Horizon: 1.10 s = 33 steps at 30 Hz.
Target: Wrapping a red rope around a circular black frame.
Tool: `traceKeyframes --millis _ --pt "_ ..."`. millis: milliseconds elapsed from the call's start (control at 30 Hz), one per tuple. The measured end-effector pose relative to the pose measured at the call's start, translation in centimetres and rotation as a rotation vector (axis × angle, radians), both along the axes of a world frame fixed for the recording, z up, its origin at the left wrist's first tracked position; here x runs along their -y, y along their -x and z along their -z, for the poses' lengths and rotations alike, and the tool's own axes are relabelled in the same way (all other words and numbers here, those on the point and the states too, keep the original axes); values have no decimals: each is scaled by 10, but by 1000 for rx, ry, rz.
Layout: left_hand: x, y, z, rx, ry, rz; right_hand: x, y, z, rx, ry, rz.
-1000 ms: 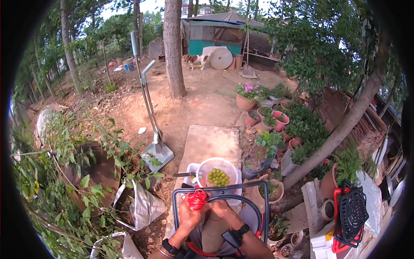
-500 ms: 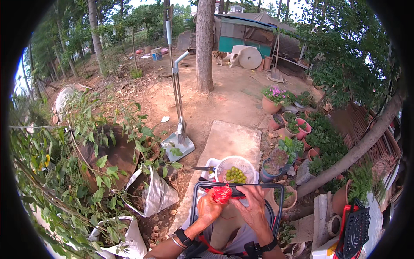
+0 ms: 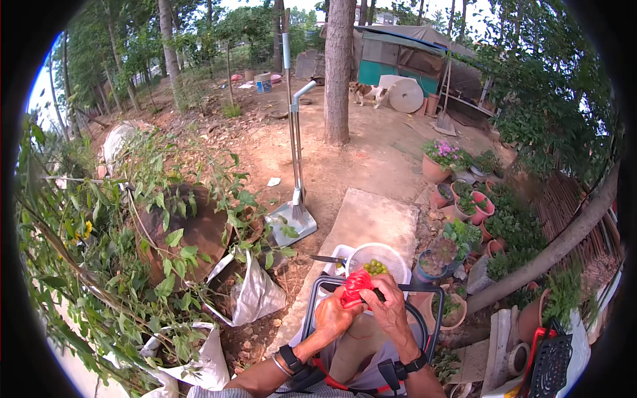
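A bundle of red plastic twine (image 3: 357,284) sits in my left hand (image 3: 335,317), whose fingers are wrapped round it. My right hand (image 3: 390,308) is curled against the bundle's right side, thumb and fingers pinching at the twine; the exact strand between them is hidden. A thin red strand shows over my lap. Both hands are above the dark tubular frame (image 3: 434,315) in front of me. Just beyond them stands a white plastic basket (image 3: 402,261) with several green round fruits (image 3: 375,266), partly covered by the hands. A dark-bladed knife (image 3: 326,259) lies across the white tray (image 3: 341,251) beside it.
A long-handled dustpan (image 3: 292,222) and broom stand ahead left. White sacks (image 3: 259,295) and leafy plants crowd the left. Flower pots (image 3: 435,169) and a leaning trunk (image 3: 524,272) line the right. A dog (image 3: 368,94) stands far off near a round stone.
The view has swung slightly left, so the scene sits farther right. My hands and the twine bundle have risen a little, now overlapping the basket's near edge. Both hands still grip closely together.
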<state>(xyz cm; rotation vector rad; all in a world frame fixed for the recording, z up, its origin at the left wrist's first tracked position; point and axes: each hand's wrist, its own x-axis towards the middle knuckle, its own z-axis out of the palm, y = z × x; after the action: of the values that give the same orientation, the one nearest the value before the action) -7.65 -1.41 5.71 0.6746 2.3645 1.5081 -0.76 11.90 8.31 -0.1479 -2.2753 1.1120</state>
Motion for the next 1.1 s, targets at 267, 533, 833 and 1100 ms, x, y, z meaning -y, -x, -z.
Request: traceKeyframes --millis 267,533,833,1100 --pt "1 1 3 47 19 10 -6 -20 -11 157 -301 165" --pt "-3 3 28 -76 97 -7 11 14 13 3 -438 -39" --pt "-2 0 -9 27 85 65 2 10 17 -230 876 67" --pt "-10 3 2 96 6 76 9 0 -7 -14 302 149"
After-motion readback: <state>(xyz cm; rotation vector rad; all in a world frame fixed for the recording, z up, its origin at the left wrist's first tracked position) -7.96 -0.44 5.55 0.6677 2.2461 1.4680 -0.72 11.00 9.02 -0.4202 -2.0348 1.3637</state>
